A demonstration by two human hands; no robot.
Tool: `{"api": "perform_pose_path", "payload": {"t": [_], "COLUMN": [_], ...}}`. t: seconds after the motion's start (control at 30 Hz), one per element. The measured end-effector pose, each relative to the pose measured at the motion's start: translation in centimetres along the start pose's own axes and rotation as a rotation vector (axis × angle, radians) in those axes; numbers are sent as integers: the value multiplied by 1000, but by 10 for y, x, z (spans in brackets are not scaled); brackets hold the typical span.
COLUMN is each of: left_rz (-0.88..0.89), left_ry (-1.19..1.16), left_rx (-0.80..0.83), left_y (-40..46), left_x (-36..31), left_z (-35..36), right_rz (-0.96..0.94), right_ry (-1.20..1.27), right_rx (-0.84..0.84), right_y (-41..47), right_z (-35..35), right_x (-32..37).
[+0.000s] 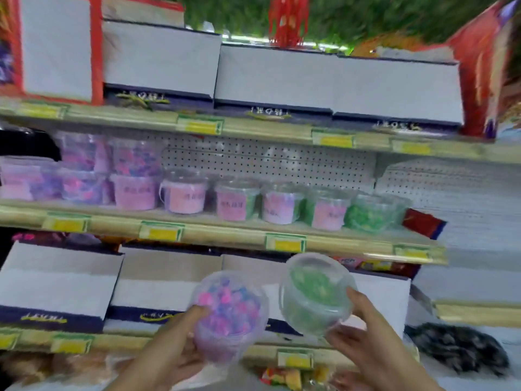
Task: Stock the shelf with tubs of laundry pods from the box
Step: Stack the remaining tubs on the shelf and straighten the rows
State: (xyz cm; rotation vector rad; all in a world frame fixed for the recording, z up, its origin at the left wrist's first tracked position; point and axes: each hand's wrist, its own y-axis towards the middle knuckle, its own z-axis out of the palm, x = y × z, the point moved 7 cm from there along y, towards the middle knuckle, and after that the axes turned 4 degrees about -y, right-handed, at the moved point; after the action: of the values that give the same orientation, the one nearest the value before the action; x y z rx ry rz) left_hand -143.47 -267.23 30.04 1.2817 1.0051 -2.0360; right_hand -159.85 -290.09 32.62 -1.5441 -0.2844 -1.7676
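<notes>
1. The left hand (174, 337) is wrapped around a tub of pink and purple pods (229, 314), below the middle shelf (225, 232).
2. The right hand (363, 331) grips a tub of green pods (315, 294), tilted, just right of the pink tub.
3. A row of tubs (236, 201) stands on that shelf.

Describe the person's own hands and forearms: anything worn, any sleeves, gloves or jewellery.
Both are bare. The left hand and right hand show no gloves, and no rings can be made out on the fingers in this blurred view. No sleeve, watch or band shows on either forearm.
</notes>
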Motion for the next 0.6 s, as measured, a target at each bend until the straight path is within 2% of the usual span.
{"api": "perform_pose_path", "payload": {"t": [0.2,0.33,0.47,0.6], "left_rz": [97,154,177,204], "left_ry": [37,36,72,73], "left_rx": [-16,-2,-80,-164], "left_y": [-18,-16,-13,-11], "left_x": [-53,-74,-96,-110], "left_z": [28,34,38,34], "right_rz": [-162,-186,-185,-191], "right_ry": [3,-21,35,11], "right_rx": [73,135,172,131], "right_y": [-4,15,40,61], "right_z": [7,29,63,91], "right_x": [72,111,150,180]}}
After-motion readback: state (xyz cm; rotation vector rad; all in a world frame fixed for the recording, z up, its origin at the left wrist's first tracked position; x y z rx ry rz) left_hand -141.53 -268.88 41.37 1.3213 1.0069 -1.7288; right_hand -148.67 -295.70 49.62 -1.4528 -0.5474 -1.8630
